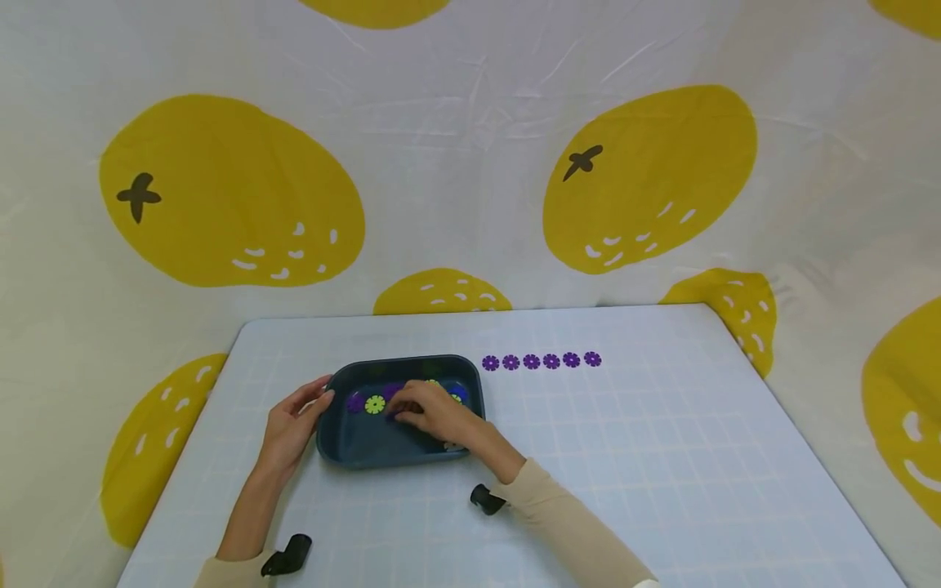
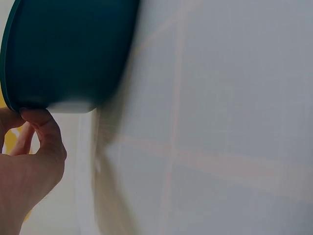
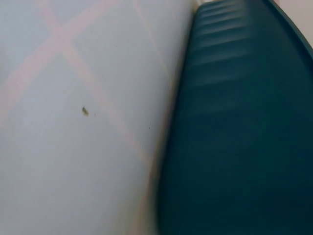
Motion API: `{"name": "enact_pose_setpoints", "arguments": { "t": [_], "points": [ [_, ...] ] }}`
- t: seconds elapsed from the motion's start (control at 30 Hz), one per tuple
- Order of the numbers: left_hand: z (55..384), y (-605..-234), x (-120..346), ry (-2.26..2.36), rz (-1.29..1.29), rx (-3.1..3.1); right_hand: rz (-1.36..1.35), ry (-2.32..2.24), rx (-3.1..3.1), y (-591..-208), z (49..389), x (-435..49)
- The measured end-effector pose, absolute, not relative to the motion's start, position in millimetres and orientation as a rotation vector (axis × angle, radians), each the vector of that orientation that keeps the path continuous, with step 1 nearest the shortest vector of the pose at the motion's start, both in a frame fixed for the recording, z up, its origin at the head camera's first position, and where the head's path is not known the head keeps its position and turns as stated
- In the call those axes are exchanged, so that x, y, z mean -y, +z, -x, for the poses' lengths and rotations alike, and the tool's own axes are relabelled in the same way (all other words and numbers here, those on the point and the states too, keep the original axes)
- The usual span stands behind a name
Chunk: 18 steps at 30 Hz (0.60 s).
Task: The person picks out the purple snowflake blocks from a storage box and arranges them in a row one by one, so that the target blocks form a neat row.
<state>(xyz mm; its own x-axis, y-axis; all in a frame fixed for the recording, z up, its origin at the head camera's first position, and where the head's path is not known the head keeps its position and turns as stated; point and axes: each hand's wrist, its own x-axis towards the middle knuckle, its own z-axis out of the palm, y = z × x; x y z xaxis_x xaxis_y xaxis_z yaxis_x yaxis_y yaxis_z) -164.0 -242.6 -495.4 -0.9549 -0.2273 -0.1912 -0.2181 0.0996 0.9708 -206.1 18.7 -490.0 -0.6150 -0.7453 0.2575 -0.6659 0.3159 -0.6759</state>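
Note:
A dark teal tray [image 1: 367, 457] stands on the table, its outer wall [image 3: 234, 137] filling much of the right wrist view. My left hand [image 1: 288, 433] grips its left rim between thumb and fingers; the left wrist view shows this hand [image 2: 34, 156] pinching the tray's edge [image 2: 68, 58]. Inside the tray are notched plastic discs: a yellow-green disc [image 1: 375, 404], a purple disc [image 1: 356, 402] and a blue one [image 1: 458, 391]. My right hand [image 1: 437, 412] reaches into the tray with bent fingers, beside the yellow-green disc. Some purple shows at its fingertips, but whether they pinch it is unclear.
Several purple notched discs [image 1: 532, 361] lie in a straight row on the table, right of the tray's far corner. The white gridded table [image 1: 662, 457] meets a curtain [image 1: 470, 163] with yellow fruit print behind. Dark wrist-mounted devices [image 1: 289, 555] are on both forearms.

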Motion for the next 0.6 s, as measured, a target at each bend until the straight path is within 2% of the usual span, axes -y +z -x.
{"name": "enact_pose_setpoints", "arguments": {
  "t": [0.6],
  "points": [
    [164,-497,243,-2.095,-0.459,2.288,1.251,-1.559,-2.612,-486,213,-54]
  ]
}}
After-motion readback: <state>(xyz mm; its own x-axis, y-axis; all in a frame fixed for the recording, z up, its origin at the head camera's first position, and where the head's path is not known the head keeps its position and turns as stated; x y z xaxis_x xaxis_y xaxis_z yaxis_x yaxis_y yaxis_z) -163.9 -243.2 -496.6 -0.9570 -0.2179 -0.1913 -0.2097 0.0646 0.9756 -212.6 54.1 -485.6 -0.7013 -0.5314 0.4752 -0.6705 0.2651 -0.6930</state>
